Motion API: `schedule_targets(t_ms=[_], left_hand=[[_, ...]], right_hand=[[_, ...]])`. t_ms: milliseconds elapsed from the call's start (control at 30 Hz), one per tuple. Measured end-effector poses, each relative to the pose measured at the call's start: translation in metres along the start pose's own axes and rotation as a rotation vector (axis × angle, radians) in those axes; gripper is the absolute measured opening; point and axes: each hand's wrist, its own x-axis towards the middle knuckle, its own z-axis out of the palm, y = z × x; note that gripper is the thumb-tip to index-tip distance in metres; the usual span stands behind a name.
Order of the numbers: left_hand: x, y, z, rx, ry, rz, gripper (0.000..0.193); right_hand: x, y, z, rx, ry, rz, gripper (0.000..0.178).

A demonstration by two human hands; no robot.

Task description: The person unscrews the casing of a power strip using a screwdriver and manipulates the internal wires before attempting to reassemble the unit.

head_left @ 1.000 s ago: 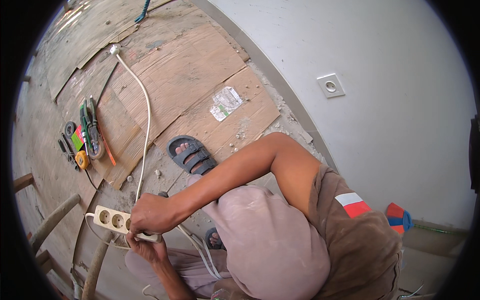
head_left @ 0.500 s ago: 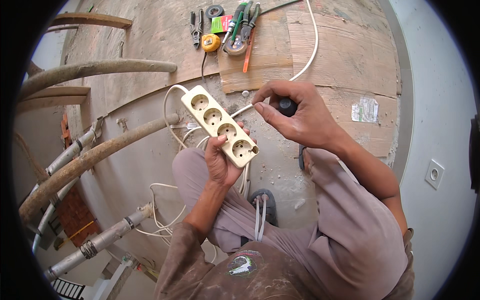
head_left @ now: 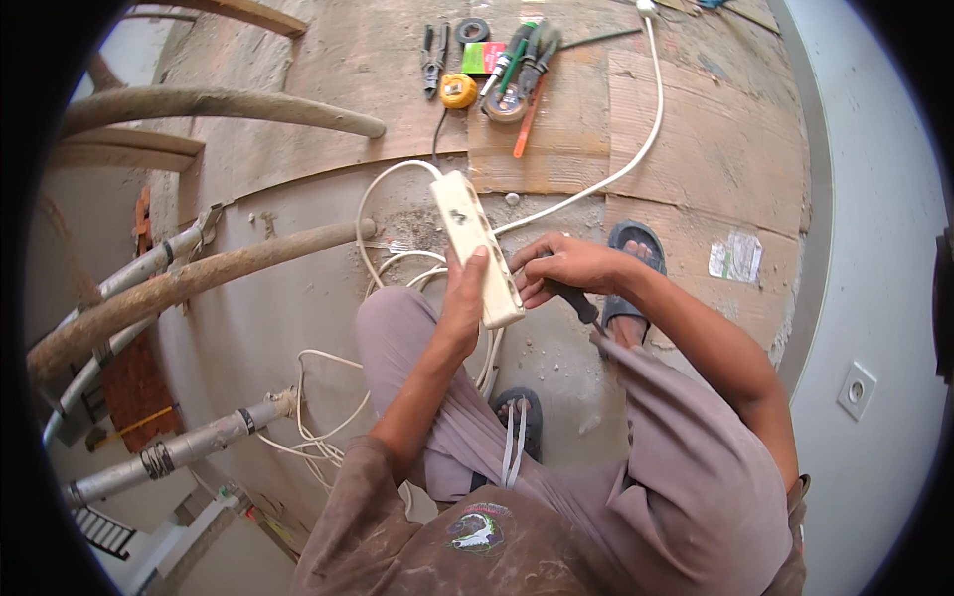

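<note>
A cream power strip (head_left: 464,226) is turned on edge, its sockets facing right and a long side toward me. My left hand (head_left: 462,308) is closed around its lower half, thumb lying along the side. Close to the strip's lower right edge, my right hand (head_left: 581,263) holds a screwdriver (head_left: 574,298) with a black handle. The screwdriver's shaft points back toward my knee, away from the strip. Some right fingertips are at or very near the strip; whether they touch it I cannot tell. The white cord (head_left: 373,199) leaves the strip's far end and loops leftward.
Ahead on cardboard (head_left: 556,174) lie wire pliers (head_left: 433,62), black tape (head_left: 472,31), a yellow tape measure (head_left: 458,90) and several hand tools (head_left: 527,65). Wooden poles (head_left: 248,273) and metal tubes (head_left: 204,442) stand at left. A wall socket (head_left: 856,391) is at right.
The power strip has rolled so its sockets turn from facing up to facing right. My right hand has come down and left beside it, and the screwdriver now shows its shaft.
</note>
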Motion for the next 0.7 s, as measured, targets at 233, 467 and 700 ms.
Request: schedule_targets(t_ms=[233, 467, 700], left_hand=[[0.003, -0.019, -0.002, 1.001, 0.157, 0.143, 0.083], [0.005, -0.023, -0.021, 0.892, 0.151, 0.285, 0.084], [-0.004, 0.015, -0.022, -0.07, -0.007, 0.174, 0.065]], right_hand=[[0.052, 0.075, -0.007, 0.215, -0.055, 0.079, 0.02], [0.04, 0.051, 0.01, -0.022, 0.034, -0.003, 0.023], [0.005, -0.005, 0.003, -0.082, 0.167, -0.17, 0.017]])
